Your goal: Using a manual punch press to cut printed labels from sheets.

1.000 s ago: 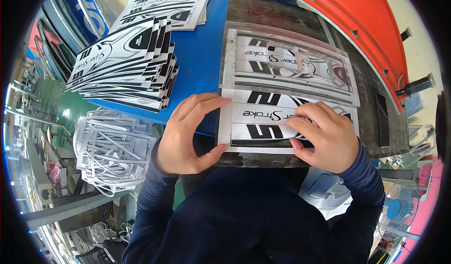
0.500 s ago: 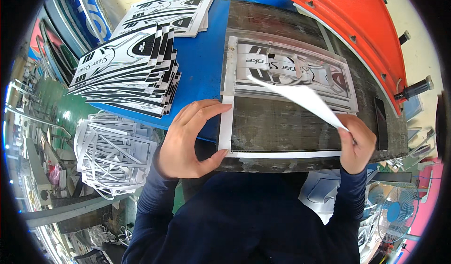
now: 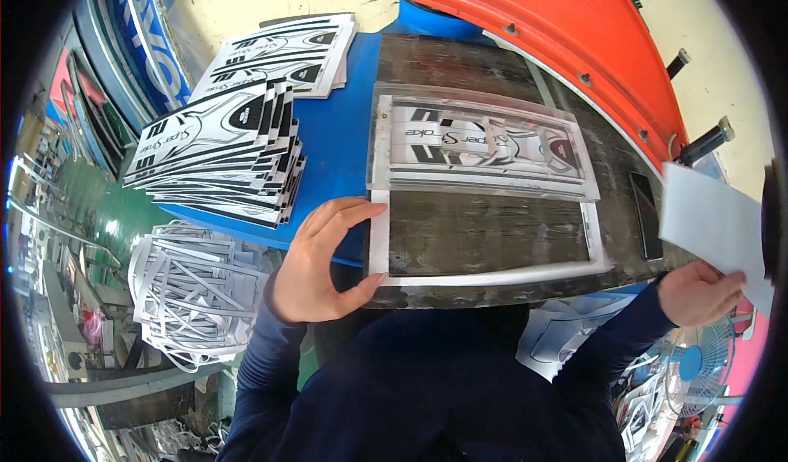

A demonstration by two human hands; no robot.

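Note:
My left hand [image 3: 324, 261] has its thumb and forefinger apart, their tips touching the left strip of a white rectangular frame [image 3: 379, 240] on a dark, scuffed board [image 3: 492, 224]. Above that frame lies a clear acrylic jig [image 3: 588, 189] with a black-and-white printed sheet [image 3: 472, 139] visible through it. My right hand [image 3: 696, 296] is at the far right, gripping a white sheet [image 3: 706, 216] off the board, blank side showing. A black phone-like slab [image 3: 645, 214] lies at the board's right side.
Printed sheets form a fanned stack [image 3: 205, 150] and another stack [image 3: 271, 51] on a blue surface [image 3: 332, 133]. A tangle of white offcuts [image 3: 193, 289] sits lower left, a fan [image 3: 691, 362] lower right. A curved red fixture [image 3: 542, 14] with black knobs borders the upper right.
The printed piece inside the frame was lifted by my right hand and carried right, off the board, exposing dark board. My left hand stays at the frame's left edge.

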